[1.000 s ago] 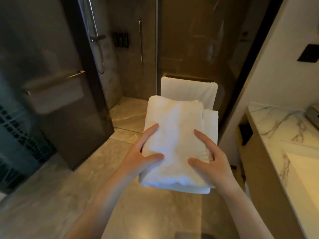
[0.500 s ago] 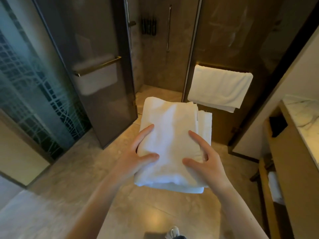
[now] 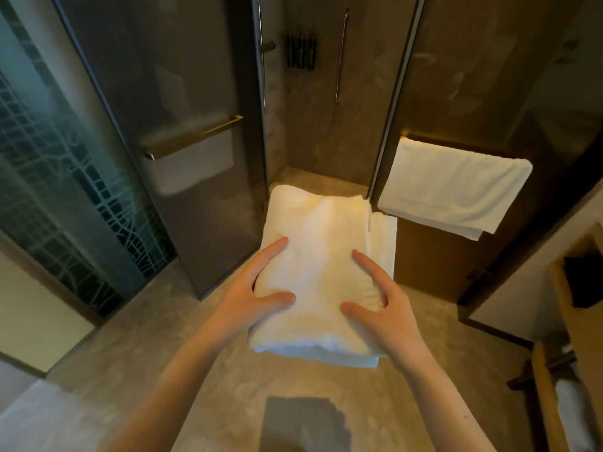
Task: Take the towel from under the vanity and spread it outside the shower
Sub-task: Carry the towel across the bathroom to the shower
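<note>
I hold a folded white towel (image 3: 321, 256) flat in front of me, above the stone floor. My left hand (image 3: 251, 298) grips its left edge, thumb on top. On the right edge sits my right hand (image 3: 381, 308), thumb and forefinger spread over the cloth. The towel hangs level just before the open shower entrance (image 3: 313, 171). The vanity (image 3: 584, 321) shows at the right edge, with rolled white towels on its lower shelf (image 3: 571, 406).
The glass shower door (image 3: 182, 151) stands open to the left with a brass handle. A second white towel (image 3: 453, 187) hangs on a rail on the fixed glass panel to the right. A patterned frosted panel (image 3: 49, 190) is at far left. Beige floor (image 3: 130, 370) lies below.
The view has swung right and tilted down, so the shower opening is now centred. The towel stays folded in both hands, carried a little closer to the shower threshold.
</note>
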A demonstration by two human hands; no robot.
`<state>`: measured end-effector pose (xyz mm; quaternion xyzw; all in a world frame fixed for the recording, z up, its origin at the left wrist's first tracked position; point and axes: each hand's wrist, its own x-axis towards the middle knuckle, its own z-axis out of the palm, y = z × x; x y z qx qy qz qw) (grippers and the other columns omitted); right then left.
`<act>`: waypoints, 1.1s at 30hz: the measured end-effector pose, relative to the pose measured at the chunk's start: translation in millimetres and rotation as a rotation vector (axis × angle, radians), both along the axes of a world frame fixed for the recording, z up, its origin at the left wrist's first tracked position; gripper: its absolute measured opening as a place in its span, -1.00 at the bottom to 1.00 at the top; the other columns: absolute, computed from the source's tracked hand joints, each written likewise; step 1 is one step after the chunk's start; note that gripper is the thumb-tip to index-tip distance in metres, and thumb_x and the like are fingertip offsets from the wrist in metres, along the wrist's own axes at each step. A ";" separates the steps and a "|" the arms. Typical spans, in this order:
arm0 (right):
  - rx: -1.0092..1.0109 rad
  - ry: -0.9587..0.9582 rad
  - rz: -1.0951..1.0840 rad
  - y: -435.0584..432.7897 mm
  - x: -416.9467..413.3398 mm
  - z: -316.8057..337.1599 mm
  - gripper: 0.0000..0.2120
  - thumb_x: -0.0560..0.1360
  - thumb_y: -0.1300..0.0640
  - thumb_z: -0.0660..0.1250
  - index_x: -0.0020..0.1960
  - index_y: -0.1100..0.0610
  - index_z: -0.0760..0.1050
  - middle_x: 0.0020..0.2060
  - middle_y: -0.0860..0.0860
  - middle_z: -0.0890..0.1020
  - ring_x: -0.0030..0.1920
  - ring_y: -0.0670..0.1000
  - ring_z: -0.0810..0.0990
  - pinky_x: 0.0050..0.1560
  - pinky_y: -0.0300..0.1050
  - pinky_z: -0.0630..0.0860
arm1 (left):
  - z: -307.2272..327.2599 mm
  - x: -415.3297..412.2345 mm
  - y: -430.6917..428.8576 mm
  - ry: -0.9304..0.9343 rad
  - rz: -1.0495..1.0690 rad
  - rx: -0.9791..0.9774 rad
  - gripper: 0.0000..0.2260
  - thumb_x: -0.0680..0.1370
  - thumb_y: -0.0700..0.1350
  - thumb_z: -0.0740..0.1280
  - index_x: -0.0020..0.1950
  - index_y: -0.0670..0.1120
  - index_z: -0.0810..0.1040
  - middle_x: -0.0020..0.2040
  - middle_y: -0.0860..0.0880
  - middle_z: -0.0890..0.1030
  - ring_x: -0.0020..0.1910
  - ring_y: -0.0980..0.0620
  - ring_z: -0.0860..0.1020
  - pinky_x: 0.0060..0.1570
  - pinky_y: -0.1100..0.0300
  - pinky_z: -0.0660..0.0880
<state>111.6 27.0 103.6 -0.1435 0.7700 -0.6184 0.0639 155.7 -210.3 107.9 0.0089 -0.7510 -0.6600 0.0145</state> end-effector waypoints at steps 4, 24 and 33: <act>-0.007 -0.016 -0.016 -15.0 -51.5 4.6 -0.33 0.42 0.25 0.42 0.31 -0.39 0.39 0.24 -0.44 0.43 0.27 -0.18 0.45 0.15 -0.09 0.60 | 1.8 -55.1 -15.7 -0.008 -0.033 0.022 -0.31 0.35 0.03 0.53 0.39 0.40 0.33 0.33 0.29 0.41 0.24 0.15 0.51 0.07 0.07 0.59; 0.095 -0.106 -0.333 -136.7 -200.3 -99.8 -0.41 0.46 0.13 0.45 0.38 -0.29 0.37 0.15 -0.64 0.36 0.15 -0.59 0.29 -0.09 -0.65 0.33 | -110.4 -268.8 -136.5 -0.106 -0.347 -0.067 -0.32 0.50 -0.21 0.45 0.47 0.26 0.25 0.43 0.38 0.26 0.39 0.26 0.33 0.22 0.28 0.45; 0.126 -0.174 -0.380 -165.3 -266.8 -248.0 -0.41 0.46 0.23 0.44 0.41 -0.15 0.41 0.22 -0.51 0.40 0.21 -0.53 0.33 0.08 -0.64 0.28 | -268.2 -346.0 -162.8 -0.191 -0.416 -0.029 -0.30 0.48 -0.18 0.45 0.51 0.18 0.19 0.48 0.24 0.24 0.40 0.28 0.32 0.21 0.33 0.44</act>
